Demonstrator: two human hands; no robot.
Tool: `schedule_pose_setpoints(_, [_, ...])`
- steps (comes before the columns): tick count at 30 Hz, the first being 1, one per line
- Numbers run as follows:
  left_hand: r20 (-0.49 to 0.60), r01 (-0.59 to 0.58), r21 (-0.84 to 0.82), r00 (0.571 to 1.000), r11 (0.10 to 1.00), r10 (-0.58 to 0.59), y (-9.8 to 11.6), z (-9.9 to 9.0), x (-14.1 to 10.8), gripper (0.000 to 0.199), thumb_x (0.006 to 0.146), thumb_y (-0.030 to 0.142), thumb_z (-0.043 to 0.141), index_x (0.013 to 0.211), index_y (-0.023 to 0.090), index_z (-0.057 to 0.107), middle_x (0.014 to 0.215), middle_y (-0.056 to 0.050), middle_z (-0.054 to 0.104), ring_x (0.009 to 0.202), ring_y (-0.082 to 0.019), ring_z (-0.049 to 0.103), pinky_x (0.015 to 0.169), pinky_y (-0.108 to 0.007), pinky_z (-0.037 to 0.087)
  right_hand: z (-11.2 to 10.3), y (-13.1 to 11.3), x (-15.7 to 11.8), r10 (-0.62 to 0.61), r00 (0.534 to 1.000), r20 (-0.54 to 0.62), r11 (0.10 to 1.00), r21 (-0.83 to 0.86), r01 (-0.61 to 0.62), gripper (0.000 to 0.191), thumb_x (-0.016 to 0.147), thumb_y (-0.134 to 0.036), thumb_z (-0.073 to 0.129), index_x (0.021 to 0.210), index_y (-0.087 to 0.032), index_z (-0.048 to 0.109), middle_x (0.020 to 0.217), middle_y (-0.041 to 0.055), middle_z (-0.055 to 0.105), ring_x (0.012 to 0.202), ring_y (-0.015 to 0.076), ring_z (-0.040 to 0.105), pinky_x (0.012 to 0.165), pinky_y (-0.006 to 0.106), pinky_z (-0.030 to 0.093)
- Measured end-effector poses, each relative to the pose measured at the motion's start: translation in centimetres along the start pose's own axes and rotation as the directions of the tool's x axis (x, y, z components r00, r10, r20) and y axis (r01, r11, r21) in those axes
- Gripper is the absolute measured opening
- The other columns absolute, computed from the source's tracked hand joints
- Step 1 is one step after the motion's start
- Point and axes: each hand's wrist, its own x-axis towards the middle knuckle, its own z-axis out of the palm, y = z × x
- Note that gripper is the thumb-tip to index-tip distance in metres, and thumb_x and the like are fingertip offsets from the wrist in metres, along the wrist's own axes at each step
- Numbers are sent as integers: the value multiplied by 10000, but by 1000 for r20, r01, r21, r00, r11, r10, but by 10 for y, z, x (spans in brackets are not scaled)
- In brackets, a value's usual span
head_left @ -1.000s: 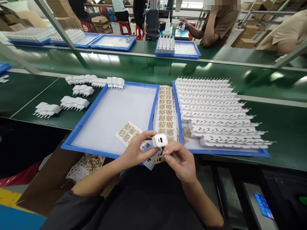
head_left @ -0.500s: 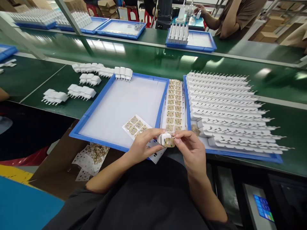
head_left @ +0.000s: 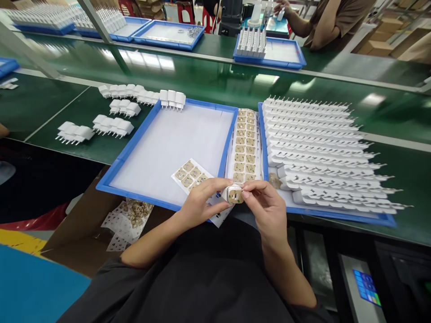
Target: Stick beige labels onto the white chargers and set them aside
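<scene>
My left hand [head_left: 201,200] grips a white charger plug [head_left: 228,190] between thumb and fingers, its port face turned toward my right. A tan sticker [head_left: 235,195] with a slot cut in it lies over that face. My right hand [head_left: 266,204] pinches the sticker's right edge between thumb and forefinger. Under and beside my left hand, a small sheet of tan stickers [head_left: 188,173] overlaps the near edge of a blue tray [head_left: 134,194]. A longer sticker sheet [head_left: 245,148] lies just beyond my hands, between two trays.
At right, a blue tray [head_left: 336,215] carries rows of white chargers [head_left: 313,152]. More chargers [head_left: 112,124] stand in groups on the green bench at left. A cardboard box [head_left: 74,242] with sticker scraps [head_left: 136,213] sits below. Across the bench a person [head_left: 323,27] works.
The sticker has moved left onto the charger's port face, its slot now over the port. Before, it hung off to the right with the port uncovered. Both hands keep their grip.
</scene>
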Motion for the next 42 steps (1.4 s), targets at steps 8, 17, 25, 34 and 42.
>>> schedule_pose_setpoints(8, [10, -5, 4, 1000, 1000, 5, -1, -1, -2, 411, 914, 250, 708, 1312, 231, 606, 1253, -119, 719, 1140, -242, 699, 994, -378, 566, 3, 0, -3, -87, 996, -33, 981, -180, 80, 30, 916, -245, 694, 940, -253, 677, 894, 12, 673, 885, 180, 639, 811, 325, 515])
schedule_pose_setpoints(17, [10, -11, 18, 1000, 1000, 11, 0, -1, -3, 413, 920, 252, 705, 1320, 231, 602, 1266, -115, 711, 1164, -238, 688, 1009, -378, 564, 6, -3, -3, -147, 989, -34, 944, -305, 130, 51, 911, -215, 694, 925, -251, 661, 860, 4, 668, 823, 170, 642, 775, 331, 521])
schedule_pose_setpoints(25, [-37, -29, 24, 999, 999, 30, -2, 1, -5, 394, 912, 251, 721, 1289, 231, 611, 1239, -116, 723, 1157, -246, 692, 1009, -405, 570, 12, -8, -1, -349, 937, -11, 797, -529, 291, 129, 877, -172, 696, 958, -261, 649, 863, 21, 655, 746, 174, 603, 695, 341, 541])
schedule_pose_setpoints(34, [-226, -53, 55, 972, 997, 64, -1, 11, -5, 384, 859, 216, 777, 1197, 245, 598, 1204, -113, 704, 1161, -243, 679, 963, -434, 598, 14, 4, -2, -19, 996, 91, 1000, -7, 20, 217, 919, -293, 645, 1135, -290, 623, 1220, 70, 601, 1199, 229, 596, 946, 375, 561])
schedule_pose_setpoints(42, [-273, -151, 111, 946, 982, 176, -1, 19, -3, 419, 841, 157, 784, 1195, 259, 584, 1216, -94, 676, 1211, -252, 654, 1000, -472, 585, 31, 8, -1, 7, 1000, 4, 976, 216, -8, 74, 903, -244, 643, 941, -282, 693, 1125, 47, 651, 1124, 207, 619, 947, 371, 550])
